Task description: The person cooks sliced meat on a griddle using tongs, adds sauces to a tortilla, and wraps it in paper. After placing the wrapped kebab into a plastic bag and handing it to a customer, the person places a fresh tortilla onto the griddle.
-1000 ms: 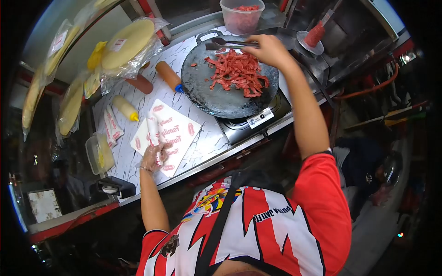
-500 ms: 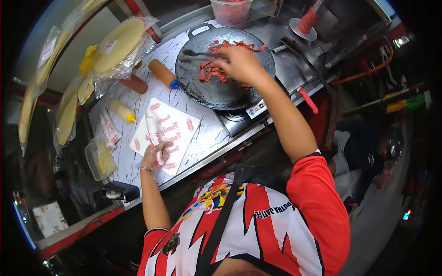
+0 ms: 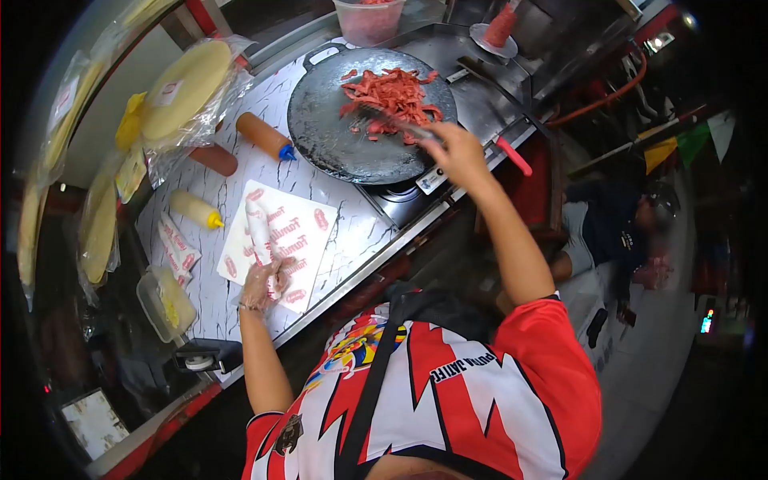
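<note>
Strips of red meat (image 3: 392, 96) lie in a loose heap on the round dark griddle (image 3: 320, 140). My right hand (image 3: 454, 154), bare, is at the griddle's front right edge, closed on metal tongs (image 3: 412, 128) whose blurred tips reach the meat. My left hand (image 3: 266, 284), in a clear plastic glove, is wrapped round the lower end of a paper-wrapped roll (image 3: 258, 228). Beneath the roll is a printed paper sheet (image 3: 308, 240) on the marbled counter (image 3: 352, 260).
Sauce bottles (image 3: 260, 134) (image 3: 194, 208) stand or lie left of the griddle, near packs of flatbread (image 3: 184, 92). An open plastic box (image 3: 168, 304) is at left. A red-handled knife (image 3: 514, 156) lies right; a seated person (image 3: 604, 224) is beyond.
My right hand has moved from over the griddle to its front right edge with the tongs. The meat is heaped differently. My left hand stays on the roll, and the view has shifted.
</note>
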The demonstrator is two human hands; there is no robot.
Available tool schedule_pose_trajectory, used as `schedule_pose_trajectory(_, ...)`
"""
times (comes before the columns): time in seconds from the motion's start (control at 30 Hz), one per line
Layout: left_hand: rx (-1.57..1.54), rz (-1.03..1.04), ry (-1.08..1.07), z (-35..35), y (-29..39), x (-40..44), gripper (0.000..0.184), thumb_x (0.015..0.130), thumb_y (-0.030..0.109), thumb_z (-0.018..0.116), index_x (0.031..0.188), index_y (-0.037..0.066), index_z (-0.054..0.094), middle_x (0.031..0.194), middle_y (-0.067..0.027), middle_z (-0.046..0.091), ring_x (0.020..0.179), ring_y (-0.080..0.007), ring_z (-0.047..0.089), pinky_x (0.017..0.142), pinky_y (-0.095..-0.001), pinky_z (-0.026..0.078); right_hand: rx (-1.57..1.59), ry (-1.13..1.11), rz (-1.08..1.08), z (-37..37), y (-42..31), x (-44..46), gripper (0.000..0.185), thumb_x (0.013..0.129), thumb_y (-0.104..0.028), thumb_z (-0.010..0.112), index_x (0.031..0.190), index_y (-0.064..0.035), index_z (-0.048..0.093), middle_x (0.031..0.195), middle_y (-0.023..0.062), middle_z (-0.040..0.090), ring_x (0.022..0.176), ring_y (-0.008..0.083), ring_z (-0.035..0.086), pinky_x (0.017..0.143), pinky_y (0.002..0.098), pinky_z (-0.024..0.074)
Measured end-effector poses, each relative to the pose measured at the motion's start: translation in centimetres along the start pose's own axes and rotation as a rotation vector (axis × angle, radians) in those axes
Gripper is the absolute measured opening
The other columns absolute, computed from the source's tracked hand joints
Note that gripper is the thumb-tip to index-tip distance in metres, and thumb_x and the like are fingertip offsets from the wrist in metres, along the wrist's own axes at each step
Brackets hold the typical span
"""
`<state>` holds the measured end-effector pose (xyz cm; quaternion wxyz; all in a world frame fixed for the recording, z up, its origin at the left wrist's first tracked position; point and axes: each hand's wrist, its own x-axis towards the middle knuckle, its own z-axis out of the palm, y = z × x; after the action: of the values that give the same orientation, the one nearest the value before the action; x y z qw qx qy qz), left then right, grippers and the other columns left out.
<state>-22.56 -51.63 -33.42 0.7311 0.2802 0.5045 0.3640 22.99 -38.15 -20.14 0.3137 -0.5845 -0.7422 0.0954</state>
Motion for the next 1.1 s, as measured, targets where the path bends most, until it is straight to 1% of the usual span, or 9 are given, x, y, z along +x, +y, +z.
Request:
schedule_pose_trajectory(0.2,0.016,-0.014,0.02,0.0,0.3,-0.2,0.046,0.097,0.03,0.064,0.114,-0.013,0.068,0.056,-0.0031,0.051,0.044,-0.0096,0.043,0.039,-0.0237,0.032,-0.099,0.083,0.132,-9.5,2.2,-0.6,0.035,0.089,-0.03,0.076,0.112,-0.004,0.074,0.107,0.0183,0.074,0.093,0.0329,0.074,0.081,0.0379,0.055)
schedule_pose_trajectory(0.33,0.008,-0.006,0.036,-0.1,0.0,0.1,0.045,0.097,0.028,0.064,0.114,-0.013,0.068,0.055,-0.0028,0.05,0.043,-0.0095,0.042,0.039,-0.0243,0.032,0.062,0.008,0.189,-5.7,4.1,-4.8,0.036,0.089,-0.027,0.076,0.115,-0.0018,0.073,0.1,0.0187,0.075,0.09,0.0278,0.073,0.08,0.0359,0.054)
schedule_pose_trajectory(0.4,0.011,-0.007,0.044,0.1,0.0,0.0,0.045,0.097,0.028,0.064,0.114,-0.013,0.068,0.054,-0.0026,0.05,0.043,-0.0095,0.041,0.038,-0.0247,0.032,0.087,-0.052,0.015,-4.3,3.8,-3.2,0.034,0.089,-0.025,0.077,0.114,-0.0029,0.073,0.096,0.0172,0.074,0.083,0.03,0.071,0.077,0.0368,0.0533)
schedule_pose_trajectory(0.57,-0.02,0.002,0.037,0.1,-0.2,0.2,0.044,0.098,0.027,0.063,0.116,-0.013,0.067,0.054,-0.0026,0.05,0.043,-0.01,0.042,0.038,-0.025,0.032,-0.041,0.075,-0.132,-6.0,4.3,4.9,0.033,0.089,-0.029,0.076,0.111,-0.0044,0.074,0.098,0.0181,0.073,0.08,0.0364,0.07,0.075,0.042,0.0542)
schedule_pose_trajectory(0.7,-0.075,-0.005,0.016,-0.4,0.1,0.2,0.04,0.098,0.024,0.065,0.115,-0.013,0.068,0.057,-0.0045,0.054,0.047,-0.0124,0.046,0.044,-0.0269,0.035,-0.068,-0.026,-0.245,-3.4,3.9,4.6,0.029,0.09,-0.031,0.074,0.104,-0.0054,0.076,0.092,0.0174,0.072,0.082,0.0383,0.069,0.076,0.0466,0.0534)
schedule_pose_trajectory(0.8,-0.105,-0.006,0.042,-0.3,-0.6,0.2,0.041,0.098,0.024,0.066,0.116,-0.012,0.068,0.057,-0.0043,0.053,0.047,-0.0124,0.047,0.044,-0.0268,0.035,-0.115,-0.093,-0.247,-7.4,3.4,6.2,0.03,0.09,-0.03,0.073,0.108,-0.0065,0.076,0.091,0.0164,0.071,0.086,0.0386,0.069,0.077,0.0468,0.053)
schedule_pose_trajectory(0.83,-0.102,-0.01,0.045,0.0,-0.2,-0.1,0.041,0.098,0.025,0.066,0.116,-0.012,0.068,0.057,-0.0042,0.053,0.047,-0.0124,0.046,0.044,-0.0268,0.035,-0.062,-0.151,-0.103,-8.3,3.0,7.1,0.032,0.091,-0.032,0.073,0.111,-0.0074,0.076,0.096,0.0168,0.072,0.091,0.0392,0.068,0.079,0.0467,0.0534)
schedule_pose_trajectory(0.93,-0.097,-0.012,0.037,0.5,-0.1,-0.1,0.042,0.098,0.025,0.066,0.115,-0.013,0.068,0.057,-0.0041,0.053,0.047,-0.0122,0.046,0.044,-0.0265,0.035,-0.188,-0.025,-0.227,-4.8,4.4,8.7,0.034,0.091,-0.034,0.072,0.113,-0.0083,0.076,0.102,0.0175,0.073,0.094,0.0394,0.069,0.081,0.0468,0.0538)
schedule_pose_trajectory(1.1,-0.115,-0.022,0.049,-0.5,-0.7,0.3,0.042,0.097,0.025,0.067,0.114,-0.013,0.068,0.058,-0.0045,0.055,0.047,-0.0124,0.047,0.043,-0.026,0.035,-0.209,-0.176,-0.193,-6.1,3.3,7.9,0.031,0.09,-0.034,0.073,0.111,-0.0114,0.076,0.101,0.0155,0.074,0.093,0.0371,0.069,0.08,0.0454,0.0543)
